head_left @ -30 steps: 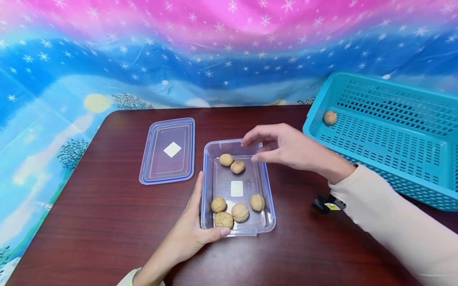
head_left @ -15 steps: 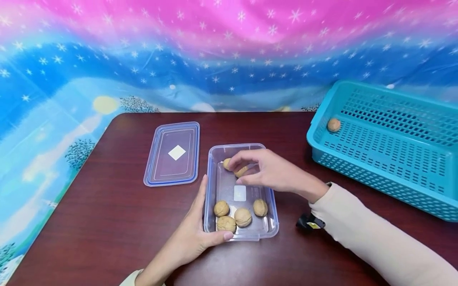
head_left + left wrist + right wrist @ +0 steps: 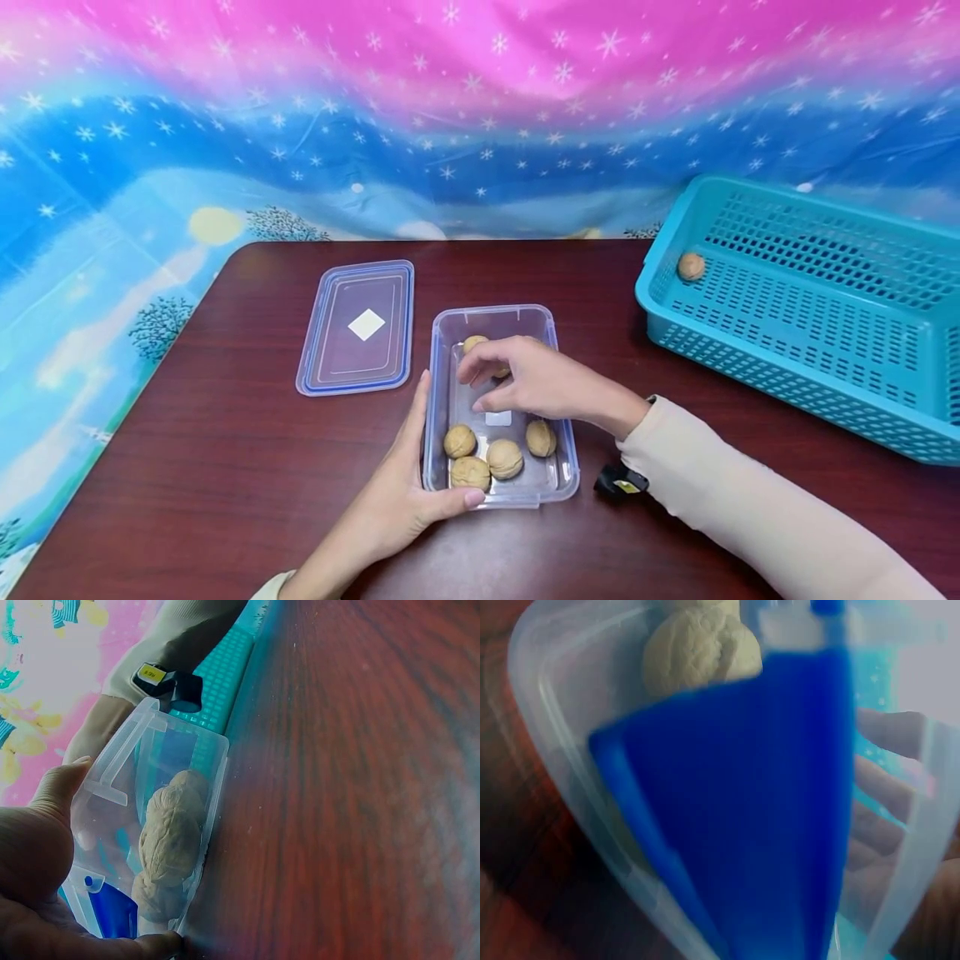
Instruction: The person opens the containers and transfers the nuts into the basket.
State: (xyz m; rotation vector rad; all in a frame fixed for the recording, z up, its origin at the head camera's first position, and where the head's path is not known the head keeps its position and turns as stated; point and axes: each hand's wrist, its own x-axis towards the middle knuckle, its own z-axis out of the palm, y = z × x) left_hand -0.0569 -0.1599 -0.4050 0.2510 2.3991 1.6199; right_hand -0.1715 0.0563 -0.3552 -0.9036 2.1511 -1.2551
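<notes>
A clear plastic container (image 3: 495, 312) with a blue line along its rim stands on the table. My left hand (image 3: 397, 492) grips its near left corner, thumb over the near rim and fingers along the left wall. Several walnuts (image 3: 505, 459) lie at the container's near end, also seen through the wall as walnuts (image 3: 172, 836) in the left wrist view. My right hand (image 3: 536, 379) reaches into the far half, thumb and fingers apart around a walnut that they mostly hide. Just beyond the fingers, another walnut (image 3: 472, 342) shows in part.
The container's lid (image 3: 356, 329), with a pale square label, lies flat to the left. A turquoise perforated basket (image 3: 798, 412) stands at the right with one walnut (image 3: 691, 267) in its left corner. A printed cloth (image 3: 480, 125) hangs behind the table.
My right hand has moved left and nearer, from the container's far right corner down over the walnuts in the far half. The left hand has stayed on the container.
</notes>
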